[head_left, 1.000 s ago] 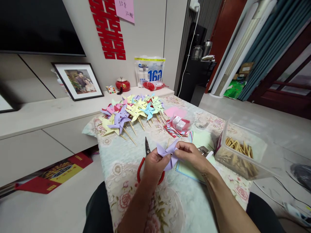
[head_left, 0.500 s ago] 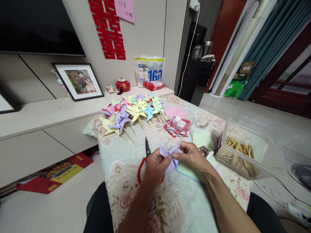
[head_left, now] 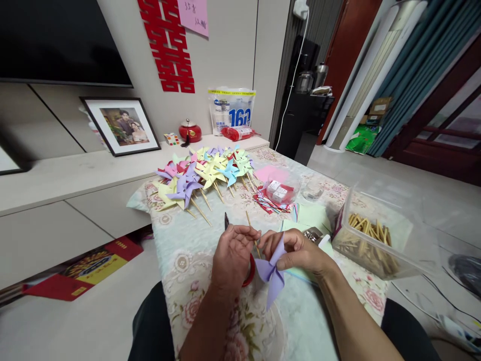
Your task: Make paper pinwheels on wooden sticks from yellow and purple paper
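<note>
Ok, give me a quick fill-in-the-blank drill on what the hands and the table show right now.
1. The right hand holds a folded paper pinwheel whose colour is ____.
2. The left hand pinches a thin wooden ____.
3. The clear plastic box on the person's right holds short wooden ____.
4. The scissors partly hidden under the left hand have handles coloured ____.

Missing words: purple; stick; sticks; red
</note>
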Tool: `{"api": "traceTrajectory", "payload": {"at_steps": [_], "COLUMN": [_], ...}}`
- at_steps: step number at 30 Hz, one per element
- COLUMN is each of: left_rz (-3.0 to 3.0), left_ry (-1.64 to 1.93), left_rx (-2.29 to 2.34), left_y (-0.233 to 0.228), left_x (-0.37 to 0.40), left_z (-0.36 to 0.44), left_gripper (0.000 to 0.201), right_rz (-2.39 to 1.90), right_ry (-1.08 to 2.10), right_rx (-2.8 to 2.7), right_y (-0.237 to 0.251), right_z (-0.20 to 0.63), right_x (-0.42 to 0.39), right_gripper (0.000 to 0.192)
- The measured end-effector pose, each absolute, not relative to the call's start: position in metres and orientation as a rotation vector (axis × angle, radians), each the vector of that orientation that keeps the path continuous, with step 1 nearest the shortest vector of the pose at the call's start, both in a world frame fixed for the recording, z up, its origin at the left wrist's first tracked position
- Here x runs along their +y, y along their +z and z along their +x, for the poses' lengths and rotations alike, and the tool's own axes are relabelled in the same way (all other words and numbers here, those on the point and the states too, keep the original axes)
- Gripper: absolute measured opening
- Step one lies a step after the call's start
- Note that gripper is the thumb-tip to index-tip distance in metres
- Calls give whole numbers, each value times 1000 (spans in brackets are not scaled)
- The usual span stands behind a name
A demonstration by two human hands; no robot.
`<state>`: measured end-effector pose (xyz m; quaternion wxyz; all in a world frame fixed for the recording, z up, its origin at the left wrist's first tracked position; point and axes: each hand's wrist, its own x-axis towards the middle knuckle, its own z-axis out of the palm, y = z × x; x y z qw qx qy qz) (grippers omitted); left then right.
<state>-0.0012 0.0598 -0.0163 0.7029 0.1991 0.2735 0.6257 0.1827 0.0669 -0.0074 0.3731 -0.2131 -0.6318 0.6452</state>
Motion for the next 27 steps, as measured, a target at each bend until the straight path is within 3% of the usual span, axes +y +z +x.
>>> {"api": "traceTrajectory", "payload": {"at_steps": [13,19,27], "left_rz": [435,368,452], "left_ry": [1443,1479,1369], "left_rx": [468,714,793], "left_y": [-20,-16,-8], "left_x": [57,56,52], "left_z": [-1,2,5], "left_gripper": [11,35,43], "right_rz": [-610,-573,-641], "right_ry": [1754,1807,1819], "right_rx": [-1777,-1832,-1879], "right_y": [-1,4,5], "right_z": [169,164,167], "right_x": [56,52,52], "right_gripper": [20,28,26]}}
